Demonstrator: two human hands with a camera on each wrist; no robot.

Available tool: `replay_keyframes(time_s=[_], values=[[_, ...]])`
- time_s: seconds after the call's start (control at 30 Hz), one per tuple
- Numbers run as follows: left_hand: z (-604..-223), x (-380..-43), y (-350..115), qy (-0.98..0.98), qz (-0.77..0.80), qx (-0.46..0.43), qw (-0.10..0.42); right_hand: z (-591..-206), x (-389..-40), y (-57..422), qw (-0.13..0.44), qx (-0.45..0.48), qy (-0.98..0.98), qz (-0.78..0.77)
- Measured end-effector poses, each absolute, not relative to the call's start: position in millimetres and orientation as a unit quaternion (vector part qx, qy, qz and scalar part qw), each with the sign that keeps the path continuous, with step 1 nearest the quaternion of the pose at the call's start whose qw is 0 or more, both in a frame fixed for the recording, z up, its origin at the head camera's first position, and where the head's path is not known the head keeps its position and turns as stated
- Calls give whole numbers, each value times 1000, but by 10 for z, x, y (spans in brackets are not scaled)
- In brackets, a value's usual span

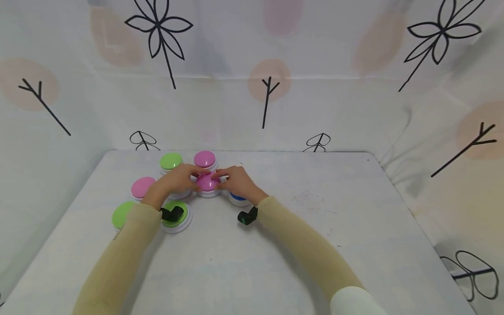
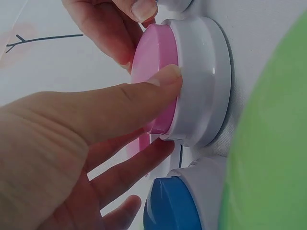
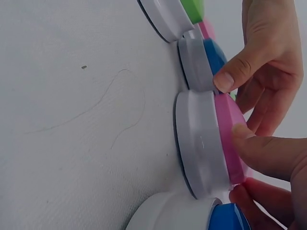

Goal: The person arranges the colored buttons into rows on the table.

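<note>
In the head view a round push button with a pink cap and white base sits on the table between both hands. My left hand holds it from the left, thumb along the cap's edge and fingers around the far side. From the right, my right hand grips the same cap, its thumb pressed on the pink side. A blue-capped button lies partly hidden under the right hand. Below the left hand another blue button shows in the left wrist view.
Behind the held button stands another pink one. Green buttons and a pink button are grouped to the left, with a green one beside the left wrist. A patterned cloth hangs behind the white table.
</note>
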State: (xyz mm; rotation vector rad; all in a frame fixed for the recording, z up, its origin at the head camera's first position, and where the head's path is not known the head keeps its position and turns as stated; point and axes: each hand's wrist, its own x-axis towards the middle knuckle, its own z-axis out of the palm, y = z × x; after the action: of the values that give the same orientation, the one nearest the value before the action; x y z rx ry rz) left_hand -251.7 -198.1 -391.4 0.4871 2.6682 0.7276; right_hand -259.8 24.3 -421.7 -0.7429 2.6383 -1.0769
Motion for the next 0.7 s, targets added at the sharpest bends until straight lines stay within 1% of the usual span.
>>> replay_keyframes(time_s=[0.27, 0.5, 0.7], values=[[-3887, -2501, -1973, 939, 248, 184, 150, -4210, -2590, 200, 89, -241, 909, -329], [-3878, -2501, -1964, 941, 241, 183, 149, -4197, -2571, 181, 82, -243, 910, -325], [-3842, -2491, -1939, 941, 232, 208, 136, -4201, -2567, 202, 67, -252, 908, -327]])
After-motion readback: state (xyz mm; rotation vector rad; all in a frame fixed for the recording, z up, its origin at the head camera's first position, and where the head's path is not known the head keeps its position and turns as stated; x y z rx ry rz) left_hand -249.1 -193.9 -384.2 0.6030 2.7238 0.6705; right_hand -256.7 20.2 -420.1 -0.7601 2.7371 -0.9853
